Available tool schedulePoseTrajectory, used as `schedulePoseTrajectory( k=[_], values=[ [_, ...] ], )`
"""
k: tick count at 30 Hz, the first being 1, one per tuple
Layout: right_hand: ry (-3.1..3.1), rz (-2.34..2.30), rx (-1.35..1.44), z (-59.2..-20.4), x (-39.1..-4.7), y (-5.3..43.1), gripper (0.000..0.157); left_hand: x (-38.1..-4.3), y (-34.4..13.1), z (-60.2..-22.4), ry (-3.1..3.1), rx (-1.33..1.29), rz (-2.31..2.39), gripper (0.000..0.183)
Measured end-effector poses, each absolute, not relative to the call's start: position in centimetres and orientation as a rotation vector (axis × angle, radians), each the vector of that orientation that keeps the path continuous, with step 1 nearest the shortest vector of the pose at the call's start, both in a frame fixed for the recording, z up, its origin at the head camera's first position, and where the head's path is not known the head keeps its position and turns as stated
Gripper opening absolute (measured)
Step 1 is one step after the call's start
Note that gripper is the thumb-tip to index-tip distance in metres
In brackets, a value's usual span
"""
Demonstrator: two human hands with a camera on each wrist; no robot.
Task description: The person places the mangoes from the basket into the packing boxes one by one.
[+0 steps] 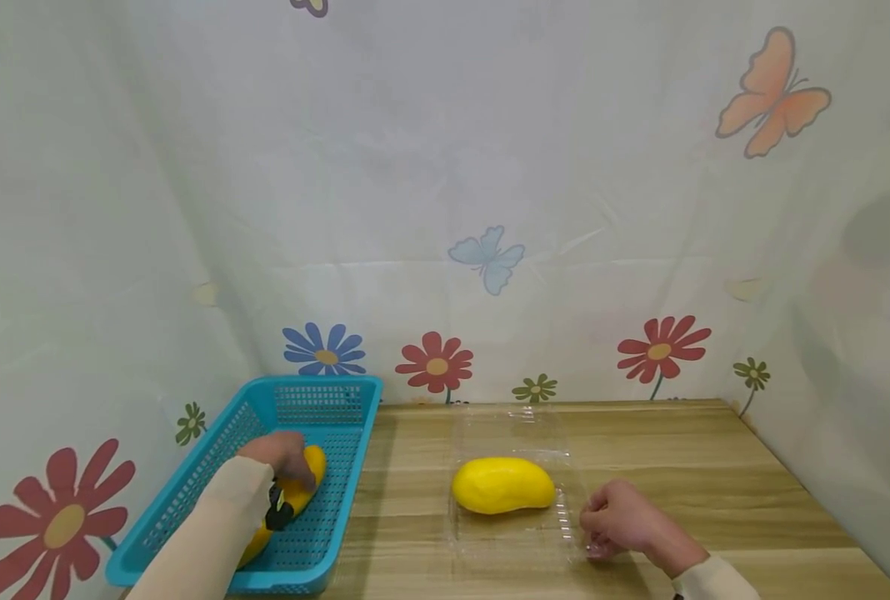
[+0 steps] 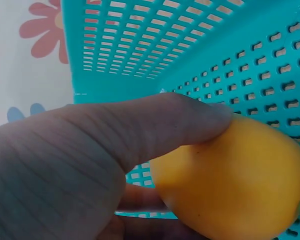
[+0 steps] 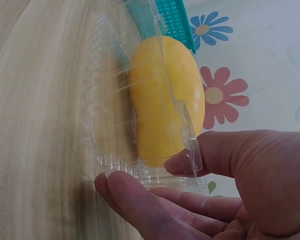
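Note:
Inside the blue plastic basket (image 1: 373, 417), my left hand (image 1: 280, 454) grips an orange-yellow mango (image 2: 235, 175). The left wrist view shows the thumb over its top and fingers at its underside. Another yellow fruit (image 1: 256, 546) lies in the basket's near part, partly hidden by the sleeve. On the table, a yellow mango (image 1: 503, 485) lies in a clear plastic clamshell box (image 1: 508, 546), whose lid stands open at the back. My right hand (image 1: 628, 521) pinches the box's right edge, the thumb (image 3: 217, 155) on the inner side and fingers outside.
The wood-grain table (image 1: 662, 442) extends to the right of the box. A pale curtain (image 1: 565, 167) printed with flowers and butterflies encloses the back and both sides. The basket's raised walls surround the left hand.

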State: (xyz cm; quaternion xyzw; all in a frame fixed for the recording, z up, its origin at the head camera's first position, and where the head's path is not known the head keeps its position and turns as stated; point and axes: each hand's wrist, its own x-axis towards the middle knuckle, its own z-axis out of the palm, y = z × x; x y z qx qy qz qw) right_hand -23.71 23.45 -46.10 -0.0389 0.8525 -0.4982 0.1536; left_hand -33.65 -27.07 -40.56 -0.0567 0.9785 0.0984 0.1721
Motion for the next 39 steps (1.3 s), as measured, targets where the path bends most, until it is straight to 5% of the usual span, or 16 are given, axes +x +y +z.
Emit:
schedulePoseTrajectory(
  k=[8,24,39],
  values=[
    [2.487,-1.369,-0.039,-45.7,-23.7,23.1,0.016,-33.5,-27.1,-39.6,2.820,-0.076,0.263,0.041],
    [2.508,-1.346,-0.048,-45.5,-23.6,22.8,0.014,-33.0,-25.9,-34.7,3.026,0.262,0.268,0.071],
    [2.515,-1.333,-0.093,-45.4,-23.7,22.8,0.013,-30.0,-18.1,-32.6,3.129,0.535,0.199,0.067]
  ],
)
